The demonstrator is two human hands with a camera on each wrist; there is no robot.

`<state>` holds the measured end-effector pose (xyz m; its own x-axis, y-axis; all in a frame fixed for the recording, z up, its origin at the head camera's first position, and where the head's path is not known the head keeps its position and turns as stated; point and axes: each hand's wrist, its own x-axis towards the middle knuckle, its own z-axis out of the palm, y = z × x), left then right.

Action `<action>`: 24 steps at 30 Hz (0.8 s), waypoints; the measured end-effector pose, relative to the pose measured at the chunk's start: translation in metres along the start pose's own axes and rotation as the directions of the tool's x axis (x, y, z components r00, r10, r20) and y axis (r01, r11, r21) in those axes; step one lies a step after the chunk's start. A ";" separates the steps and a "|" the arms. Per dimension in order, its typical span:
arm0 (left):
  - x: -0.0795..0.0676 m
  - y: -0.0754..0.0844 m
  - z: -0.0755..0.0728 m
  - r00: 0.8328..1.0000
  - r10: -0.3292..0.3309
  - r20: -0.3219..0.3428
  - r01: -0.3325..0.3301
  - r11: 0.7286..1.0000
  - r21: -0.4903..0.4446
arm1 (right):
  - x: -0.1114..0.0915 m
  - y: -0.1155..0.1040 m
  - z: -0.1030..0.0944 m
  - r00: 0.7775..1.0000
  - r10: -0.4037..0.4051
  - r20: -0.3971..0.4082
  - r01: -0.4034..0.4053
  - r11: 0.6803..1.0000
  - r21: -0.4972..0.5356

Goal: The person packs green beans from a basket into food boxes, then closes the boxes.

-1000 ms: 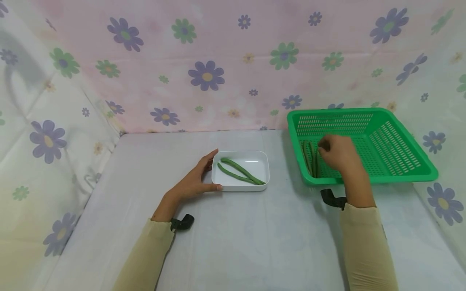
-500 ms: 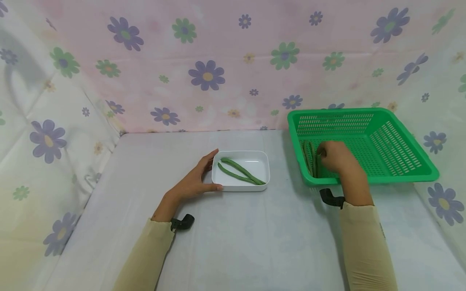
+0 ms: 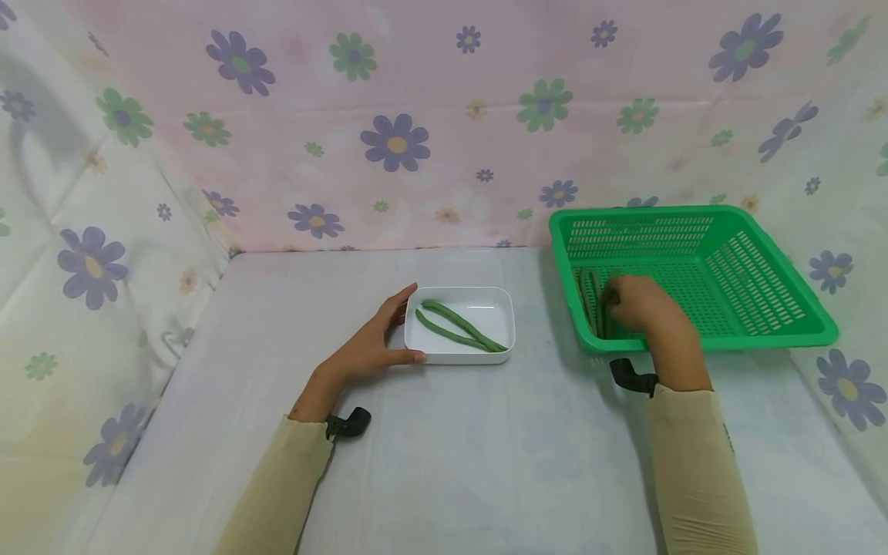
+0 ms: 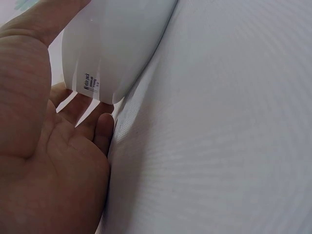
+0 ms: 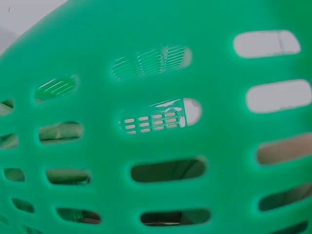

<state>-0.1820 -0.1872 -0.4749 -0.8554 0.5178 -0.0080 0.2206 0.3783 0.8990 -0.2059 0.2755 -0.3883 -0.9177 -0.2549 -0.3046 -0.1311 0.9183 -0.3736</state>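
My left hand (image 3: pixel 368 343) holds the left end of a small white rectangular dish (image 3: pixel 499 308), thumb at its front side and fingers at the back. In the left wrist view, the fingers (image 4: pixel 78 109) lie against the white dish wall (image 4: pixel 117 44). Two green beans (image 3: pixel 458 324) lie in the dish, their right ends close together. My right hand (image 3: pixel 641 304) reaches down into a green plastic basket (image 3: pixel 784 289), fingers curled at several green beans (image 3: pixel 586 301) along its left side. Whether it pinches one is hidden; the basket's slotted wall (image 5: pixel 219 122) blocks the right wrist view.
A white cloth (image 3: pixel 486 455) covers the table. Flowered sheets (image 3: pixel 444 131) hang at the back and both sides, with the basket near the right one. The dish stands left of the basket, with a gap of cloth between them.
My right hand has lowered a little into the basket and its fingertips have come down among the beans. The left hand and the dish have stayed in place.
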 end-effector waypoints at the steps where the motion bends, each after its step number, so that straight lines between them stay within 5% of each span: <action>1: 0.000 0.000 0.000 1.000 0.001 0.000 -0.001 1.000 0.004 | 0.000 0.000 0.000 1.000 0.004 0.009 -0.004 1.000 0.000; 14: 0.002 0.000 0.001 1.000 0.004 -0.002 -0.004 1.000 -0.008 | 0.002 -0.001 -0.003 0.997 0.024 0.073 -0.023 1.000 -0.010; 24: 0.000 -0.001 0.001 1.000 0.014 0.001 -0.014 1.000 -0.011 | 0.001 -0.001 -0.001 0.998 0.056 0.030 -0.056 0.998 -0.001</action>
<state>-0.1820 -0.1868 -0.4757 -0.8515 0.5243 0.0042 0.2278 0.3627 0.9036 -0.2075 0.2747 -0.3871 -0.9121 -0.2119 -0.3508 -0.0798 0.9314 -0.3552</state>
